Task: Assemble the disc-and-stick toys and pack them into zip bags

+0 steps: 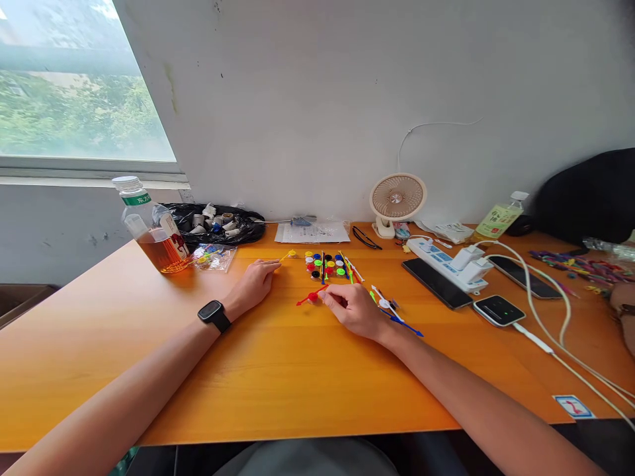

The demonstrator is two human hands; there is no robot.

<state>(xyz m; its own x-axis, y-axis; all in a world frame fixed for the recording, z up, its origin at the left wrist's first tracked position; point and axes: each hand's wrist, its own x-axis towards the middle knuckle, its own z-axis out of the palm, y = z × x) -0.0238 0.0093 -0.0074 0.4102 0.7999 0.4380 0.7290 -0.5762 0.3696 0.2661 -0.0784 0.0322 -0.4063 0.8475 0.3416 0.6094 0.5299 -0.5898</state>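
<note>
Head view, largest thing to smallest:

- orange table [278, 383] fills the lower frame; its far edge meets a grey wall, with a window past the far left corner
- black bag [590, 195] sits at the far right corner; a black plastic sack [218, 225] of small grey parts lies along the far edge, left of centre
- tea bottle [151, 228] lies tilted near the far left corner; a small desk fan [397, 201] stands at the far edge, right of centre
- white power strip [446, 261] and three phones [436, 283] lie right of centre, with white cables running toward the near right corner
- left hand [254, 285], a black watch on its wrist, rests on the table; its grip is narrow, fingertips pinching a yellow stick [288, 254] that points toward the far edge
- right hand [354, 309] rests just right of it; its grip is closed on a red stick [311, 297] with a round red knob, lying flat near the table's middle
- cluster of coloured discs and sticks [328, 264] lies just beyond both hands, toward the far edge
- white-and-blue stick piece [394, 312] lies partly behind the right hand
</note>
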